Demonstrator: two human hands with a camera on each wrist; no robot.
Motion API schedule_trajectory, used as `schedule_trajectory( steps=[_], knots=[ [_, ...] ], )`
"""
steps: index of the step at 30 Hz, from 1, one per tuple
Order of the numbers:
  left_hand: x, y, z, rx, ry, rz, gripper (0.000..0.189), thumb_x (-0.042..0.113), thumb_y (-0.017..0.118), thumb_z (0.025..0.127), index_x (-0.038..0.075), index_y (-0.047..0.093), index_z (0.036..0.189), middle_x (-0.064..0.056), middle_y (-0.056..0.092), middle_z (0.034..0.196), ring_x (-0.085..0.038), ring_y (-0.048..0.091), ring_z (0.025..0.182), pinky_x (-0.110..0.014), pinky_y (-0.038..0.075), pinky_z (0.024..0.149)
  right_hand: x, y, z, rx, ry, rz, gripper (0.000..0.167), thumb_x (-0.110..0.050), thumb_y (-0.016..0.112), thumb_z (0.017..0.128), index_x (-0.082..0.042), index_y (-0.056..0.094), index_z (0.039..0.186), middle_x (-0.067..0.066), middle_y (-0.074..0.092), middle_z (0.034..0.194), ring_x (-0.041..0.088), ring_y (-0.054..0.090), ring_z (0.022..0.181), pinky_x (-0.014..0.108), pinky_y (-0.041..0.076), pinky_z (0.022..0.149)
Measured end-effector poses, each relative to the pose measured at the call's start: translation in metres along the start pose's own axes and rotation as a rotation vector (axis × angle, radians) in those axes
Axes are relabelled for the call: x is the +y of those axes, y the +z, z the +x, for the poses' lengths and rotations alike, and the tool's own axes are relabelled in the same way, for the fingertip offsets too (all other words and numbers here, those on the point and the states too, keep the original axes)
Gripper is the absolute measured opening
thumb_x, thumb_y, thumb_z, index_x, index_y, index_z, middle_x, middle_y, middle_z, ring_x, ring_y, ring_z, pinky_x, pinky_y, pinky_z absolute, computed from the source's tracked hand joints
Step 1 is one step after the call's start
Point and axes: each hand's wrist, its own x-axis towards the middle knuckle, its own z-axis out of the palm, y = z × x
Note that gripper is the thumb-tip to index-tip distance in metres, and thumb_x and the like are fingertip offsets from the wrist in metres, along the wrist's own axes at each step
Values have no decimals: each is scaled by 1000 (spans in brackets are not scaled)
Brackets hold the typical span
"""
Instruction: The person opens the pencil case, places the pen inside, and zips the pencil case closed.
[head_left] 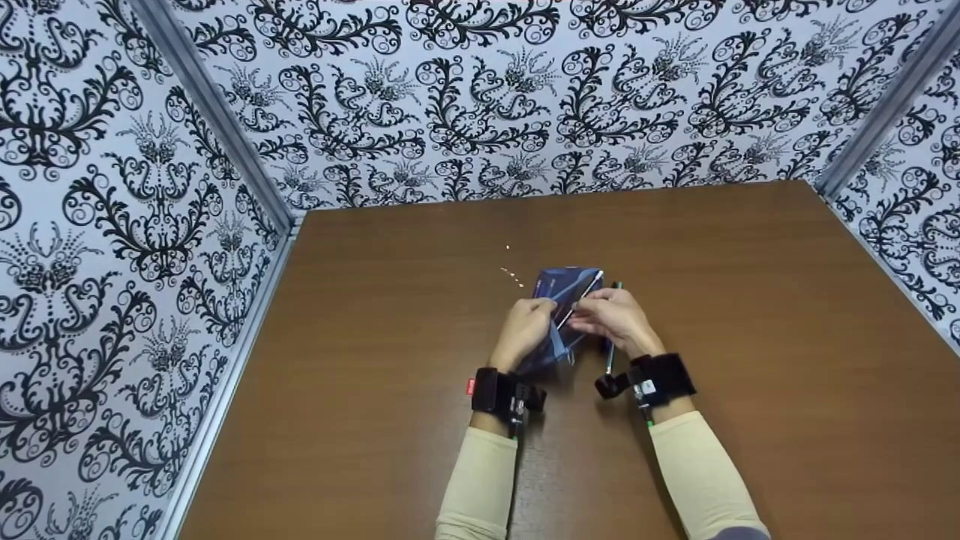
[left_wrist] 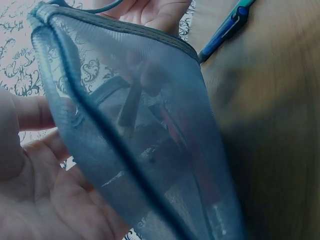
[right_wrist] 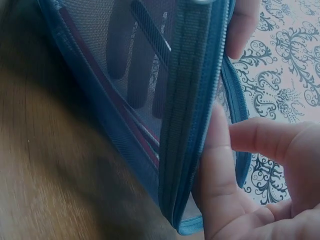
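The left hand [head_left: 527, 325] is pinching the blue mesh pouch [head_left: 558, 283] over the table [head_left: 375, 337]; the right hand [head_left: 616, 318] is pinching its zippered rim [right_wrist: 192, 95]. A pen [left_wrist: 231, 24] is lying beside the pouch.

Brown wood-grain tabletop [head_left: 360, 337], few bright specks [head_left: 512, 274] near middle, can't tell if light or debris; pale strip [head_left: 231, 375] along its left edge. Back wall [head_left: 480, 97], left wall [head_left: 112, 225], right wall [head_left: 930, 187] all whitish with black floral scroll print; grey post [head_left: 215, 112] in each far corner
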Motion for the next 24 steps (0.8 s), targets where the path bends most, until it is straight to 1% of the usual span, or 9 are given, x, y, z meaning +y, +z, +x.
schedule_trajectory(
  steps=[2, 7, 14, 19, 24],
  knots=[
    [0, 0, 0, 6, 10, 18, 37, 20, 49, 96, 20, 41, 60, 5, 40, 65, -10, 42, 63, -25, 35, 61, 0, 0, 0, -7, 3, -9, 10, 6, 54, 92, 6, 48, 99, 9, 65, 72, 14, 68, 61, 24, 57, 63],
    [0, 0, 0, -1, -10, 0, 36, 20, 49, 95, 20, 43, 60, 4, 43, 65, -11, 44, 63, -25, 35, 60, 0, 0, -1, -1, 8, -41, 11, 5, 54, 92, 7, 48, 101, 8, 66, 75, 14, 69, 62, 25, 57, 63],
    [0, 0, 1, -13, 4, 0, 35, 19, 48, 96, 20, 44, 61, 6, 39, 64, -10, 39, 60, -24, 32, 59, -1, 0, 0, 12, 3, -63, 16, 3, 56, 92, 8, 48, 105, 7, 66, 77, 14, 69, 63, 24, 57, 61],
    [-1, 0, 0, -15, -6, -14, 36, 20, 49, 96, 19, 44, 61, 6, 38, 62, -9, 37, 57, -24, 31, 57, 0, 1, -1, 29, 13, -82, 23, 2, 58, 92, 9, 47, 111, 8, 68, 79, 14, 70, 64, 24, 57, 61],
    [-1, 1, 0, -21, -13, -17, 35, 20, 49, 97, 19, 46, 62, 6, 38, 62, -9, 37, 58, -24, 31, 56, -1, 1, -1, 38, 16, -95, 27, 1, 55, 94, 12, 46, 117, 10, 70, 82, 16, 71, 67, 26, 57, 64]
  ],
)
